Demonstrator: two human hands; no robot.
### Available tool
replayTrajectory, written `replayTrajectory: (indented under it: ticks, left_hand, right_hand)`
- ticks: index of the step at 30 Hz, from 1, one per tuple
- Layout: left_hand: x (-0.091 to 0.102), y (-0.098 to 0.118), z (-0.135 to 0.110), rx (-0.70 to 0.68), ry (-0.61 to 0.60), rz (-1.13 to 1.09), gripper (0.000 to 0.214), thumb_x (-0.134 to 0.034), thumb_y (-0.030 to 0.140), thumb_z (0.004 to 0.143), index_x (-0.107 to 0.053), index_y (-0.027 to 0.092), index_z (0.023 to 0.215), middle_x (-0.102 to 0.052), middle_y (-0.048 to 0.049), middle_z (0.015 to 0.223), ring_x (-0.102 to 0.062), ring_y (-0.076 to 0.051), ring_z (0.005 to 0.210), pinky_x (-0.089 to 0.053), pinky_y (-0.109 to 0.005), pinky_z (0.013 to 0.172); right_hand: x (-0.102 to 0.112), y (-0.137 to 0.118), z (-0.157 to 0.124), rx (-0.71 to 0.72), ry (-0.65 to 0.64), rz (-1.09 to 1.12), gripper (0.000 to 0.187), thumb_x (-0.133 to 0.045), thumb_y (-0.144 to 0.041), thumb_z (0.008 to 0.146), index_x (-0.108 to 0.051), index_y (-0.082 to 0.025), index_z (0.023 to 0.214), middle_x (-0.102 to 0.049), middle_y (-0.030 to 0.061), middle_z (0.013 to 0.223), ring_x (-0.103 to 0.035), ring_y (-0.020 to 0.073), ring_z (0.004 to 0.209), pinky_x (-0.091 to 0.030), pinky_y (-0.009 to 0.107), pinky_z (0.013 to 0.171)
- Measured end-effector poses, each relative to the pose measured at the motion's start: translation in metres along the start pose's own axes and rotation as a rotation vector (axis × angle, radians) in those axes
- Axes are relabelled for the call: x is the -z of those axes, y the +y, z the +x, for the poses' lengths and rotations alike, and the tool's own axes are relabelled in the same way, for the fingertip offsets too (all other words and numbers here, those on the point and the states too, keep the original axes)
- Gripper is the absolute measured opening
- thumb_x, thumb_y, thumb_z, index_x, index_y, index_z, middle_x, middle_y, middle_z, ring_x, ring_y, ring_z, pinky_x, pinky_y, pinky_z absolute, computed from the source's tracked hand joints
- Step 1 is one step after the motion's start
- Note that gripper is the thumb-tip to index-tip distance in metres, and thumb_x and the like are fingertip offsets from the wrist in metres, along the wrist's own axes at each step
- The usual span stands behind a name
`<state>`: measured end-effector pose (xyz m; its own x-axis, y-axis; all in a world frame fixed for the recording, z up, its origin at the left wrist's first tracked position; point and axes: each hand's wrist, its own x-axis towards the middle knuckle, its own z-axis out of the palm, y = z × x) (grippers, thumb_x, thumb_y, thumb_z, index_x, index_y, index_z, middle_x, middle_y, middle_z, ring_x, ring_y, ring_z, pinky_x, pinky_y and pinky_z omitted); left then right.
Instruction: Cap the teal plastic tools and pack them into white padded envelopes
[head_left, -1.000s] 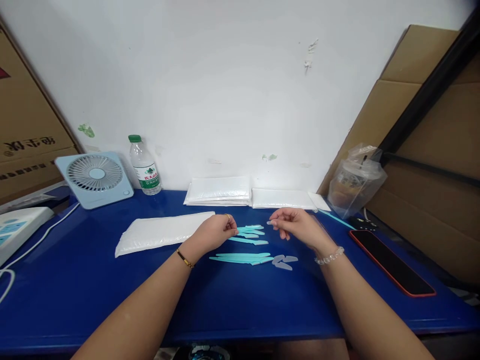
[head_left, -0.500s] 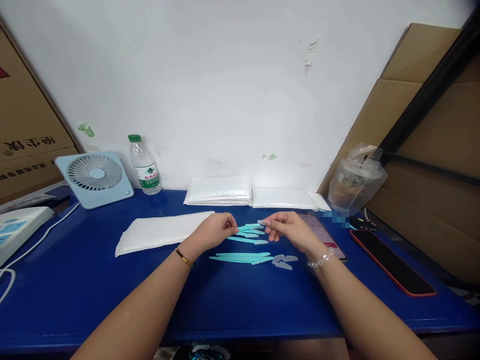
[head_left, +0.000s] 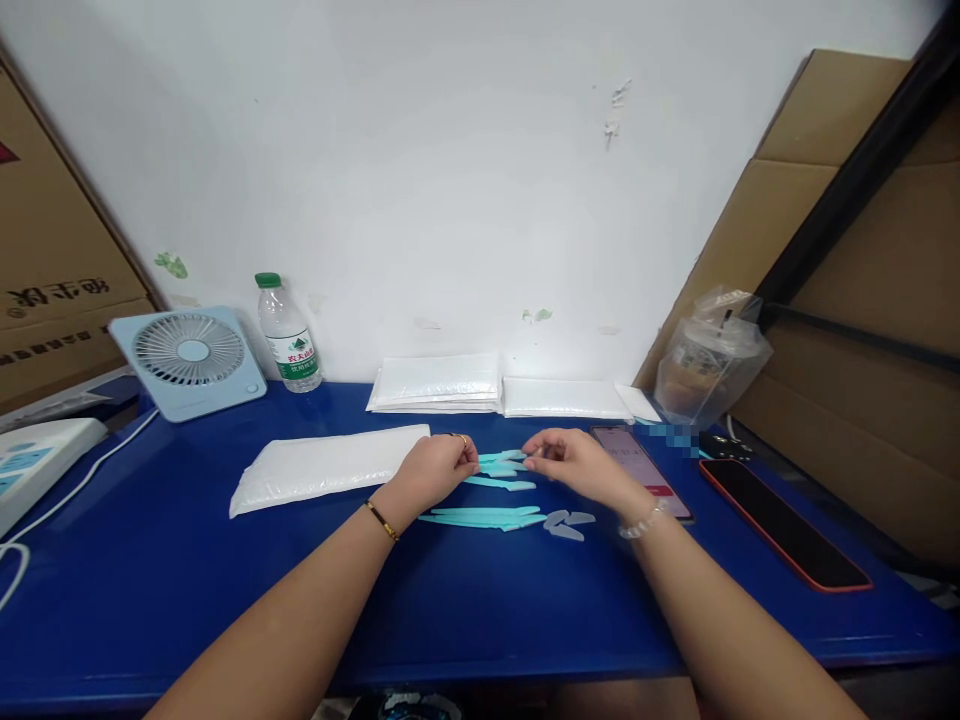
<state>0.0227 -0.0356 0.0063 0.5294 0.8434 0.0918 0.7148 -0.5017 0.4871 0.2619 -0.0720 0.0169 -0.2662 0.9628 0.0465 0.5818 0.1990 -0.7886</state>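
My left hand [head_left: 439, 466] is closed in a pinch on the handle of a teal eyebrow razor [head_left: 498, 457]. The thumb and forefinger of my right hand [head_left: 576, 466] close around the clear cap [head_left: 519, 454] at that razor's blade end. More teal razors lie just under and in front of it, one of them a capped razor [head_left: 514, 485]. Nearer me, a small group of teal razors [head_left: 484, 517] lies side by side on the blue table. Loose clear caps [head_left: 568, 533] rest at their right end.
A white padded envelope [head_left: 322, 465] lies left of my hands, with stacked envelopes [head_left: 436, 380] by the wall. Farther left stand a blue fan [head_left: 193, 350] and a water bottle [head_left: 291, 340]. On the right are two phones [head_left: 784, 522] and a bagged drink cup [head_left: 705, 360].
The clear cap in my right hand has come down and left to the razor's end. My left hand has shifted slightly right and down with the razor.
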Motion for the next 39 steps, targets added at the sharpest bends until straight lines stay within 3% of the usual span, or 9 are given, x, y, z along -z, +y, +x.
replayTrajectory:
  ticks: [2, 4, 8, 16, 20, 24, 27, 31, 39]
  left_hand:
    - [0.001, 0.001, 0.0, -0.039, 0.043, 0.076, 0.017, -0.058, 0.031, 0.078, -0.063, 0.021, 0.091, -0.064, -0.0015, 0.086, -0.058, -0.018, 0.08, -0.04, -0.027, 0.067]
    - [0.003, 0.005, -0.003, -0.119, 0.042, 0.094, 0.021, -0.061, 0.034, 0.076, -0.064, 0.023, 0.094, -0.063, -0.0017, 0.095, -0.058, -0.018, 0.086, -0.04, -0.026, 0.071]
    - [0.003, 0.013, -0.009, -0.241, -0.152, 0.097, 0.017, -0.064, 0.036, 0.074, -0.067, 0.024, 0.086, -0.066, 0.0002, 0.089, -0.059, -0.016, 0.08, -0.039, -0.024, 0.064]
    - [-0.005, 0.015, -0.011, -0.155, -0.158, 0.191, 0.011, -0.055, 0.026, 0.076, -0.065, 0.023, 0.074, -0.067, -0.0002, 0.074, -0.057, -0.016, 0.067, -0.034, -0.026, 0.057]
    - [-0.004, 0.014, -0.013, -0.134, -0.176, 0.159, 0.018, -0.059, 0.039, 0.073, -0.065, 0.023, 0.077, -0.066, -0.0013, 0.075, -0.056, -0.017, 0.067, -0.031, -0.026, 0.052]
    - [-0.004, 0.016, -0.013, -0.096, -0.196, 0.153, 0.015, -0.055, 0.034, 0.074, -0.065, 0.022, 0.074, -0.066, -0.0014, 0.074, -0.055, -0.016, 0.064, -0.031, -0.026, 0.05]
    - [-0.005, 0.019, -0.014, -0.073, -0.194, 0.134, 0.018, -0.057, 0.038, 0.072, -0.064, 0.022, 0.075, -0.066, -0.0019, 0.075, -0.055, -0.017, 0.065, -0.031, -0.025, 0.05]
    - [-0.006, 0.019, -0.013, -0.027, -0.221, 0.112, 0.016, -0.057, 0.036, 0.072, -0.064, 0.021, 0.075, -0.067, -0.0018, 0.074, -0.056, -0.016, 0.064, -0.031, -0.025, 0.049]
    - [0.008, 0.01, -0.01, 0.038, -0.155, -0.082, 0.021, -0.052, 0.037, 0.077, -0.063, 0.02, 0.077, -0.065, -0.0035, 0.076, -0.056, -0.017, 0.067, -0.036, -0.025, 0.053]
  right_hand:
    - [0.012, 0.001, -0.005, 0.06, -0.059, -0.123, 0.022, -0.066, -0.035, 0.073, -0.069, -0.017, 0.085, -0.061, 0.0009, 0.068, -0.053, 0.011, 0.058, -0.041, 0.022, 0.053]
    - [0.021, 0.001, -0.009, 0.114, -0.223, -0.198, 0.018, -0.068, -0.032, 0.071, -0.069, -0.017, 0.081, -0.061, 0.001, 0.071, -0.053, 0.0113, 0.061, -0.041, 0.021, 0.053]
    - [0.018, -0.001, -0.011, 0.185, -0.42, -0.327, 0.011, -0.067, -0.022, 0.066, -0.069, -0.018, 0.076, -0.062, 0.0009, 0.075, -0.055, 0.0108, 0.061, -0.041, 0.02, 0.053]
    - [0.011, 0.006, -0.008, 0.12, -0.324, -0.416, 0.006, -0.06, -0.013, 0.062, -0.062, -0.017, 0.066, -0.063, 0.0013, 0.07, -0.053, 0.0113, 0.055, -0.038, 0.021, 0.048]
    - [0.019, 0.007, -0.009, 0.083, -0.299, -0.308, 0.008, -0.057, -0.023, 0.075, -0.063, -0.018, 0.077, -0.063, 0.0016, 0.067, -0.055, 0.0133, 0.058, -0.04, 0.022, 0.051]
    - [0.022, 0.009, -0.008, 0.129, -0.238, -0.217, 0.015, -0.051, -0.026, 0.082, -0.064, -0.019, 0.086, -0.064, 0.003, 0.079, -0.057, 0.0135, 0.065, -0.043, 0.024, 0.058]
    - [0.021, 0.011, -0.006, 0.09, -0.192, -0.116, 0.02, -0.053, -0.03, 0.083, -0.065, -0.019, 0.093, -0.065, 0.0043, 0.082, -0.059, 0.0136, 0.066, -0.046, 0.025, 0.06]
    - [0.021, 0.014, -0.002, -0.027, -0.155, 0.071, 0.028, -0.062, -0.041, 0.077, -0.066, -0.015, 0.088, -0.064, 0.0029, 0.067, -0.061, 0.014, 0.06, -0.048, 0.025, 0.055]
    - [0.024, 0.015, -0.001, 0.019, -0.087, 0.235, 0.032, -0.064, -0.041, 0.077, -0.069, -0.014, 0.094, -0.068, 0.0051, 0.071, -0.062, 0.0137, 0.063, -0.051, 0.027, 0.061]
